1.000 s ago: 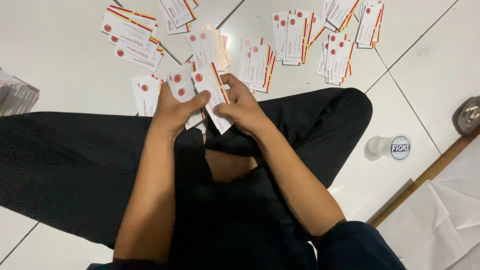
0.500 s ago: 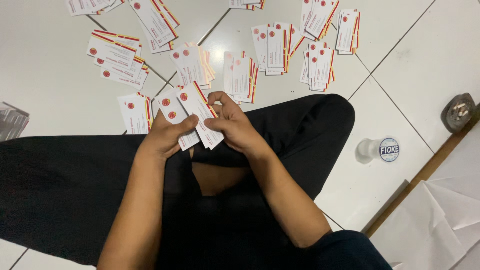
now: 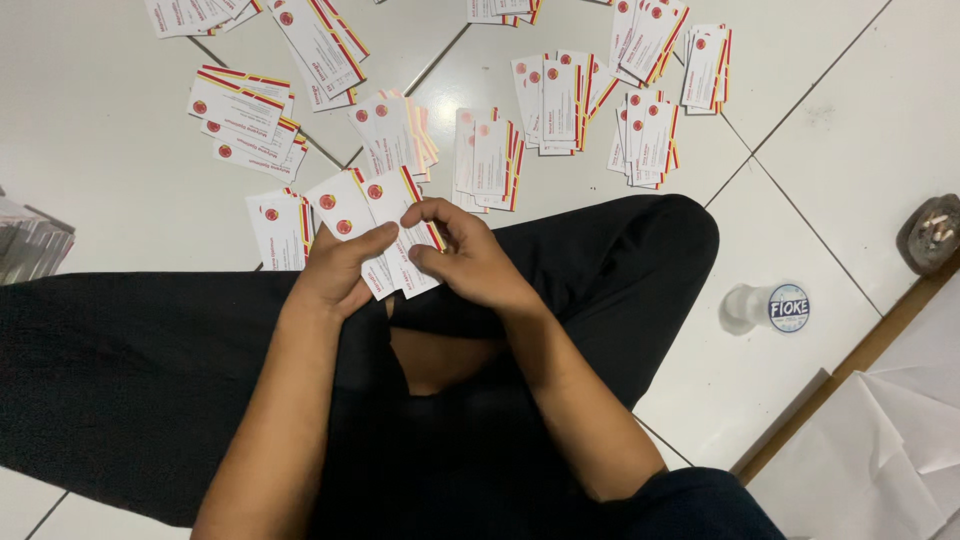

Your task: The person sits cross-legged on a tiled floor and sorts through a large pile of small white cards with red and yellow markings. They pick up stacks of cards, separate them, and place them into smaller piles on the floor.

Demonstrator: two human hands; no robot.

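I sit cross-legged in black trousers on a white tiled floor. My left hand (image 3: 340,272) and my right hand (image 3: 468,255) together hold a small fanned stack of white cards (image 3: 385,225) with red round marks and red-yellow edge stripes, just above my knees. The left thumb lies across the cards; the right fingers pinch their right edge. Several little piles of the same cards (image 3: 560,100) lie spread on the floor beyond my hands, one pile (image 3: 278,228) right beside the left hand.
A clear bottle with a round lid (image 3: 770,306) lies on the floor right of my knee. A grey ashtray-like dish (image 3: 932,232) sits at the right edge. White paper sheets (image 3: 880,450) lie at bottom right; a stack of clear sleeves (image 3: 30,245) at left.
The view has tilted, so the floor piles sit lower in frame. Both hands keep hold of the fanned cards, with the right fingers shifting along their edge.
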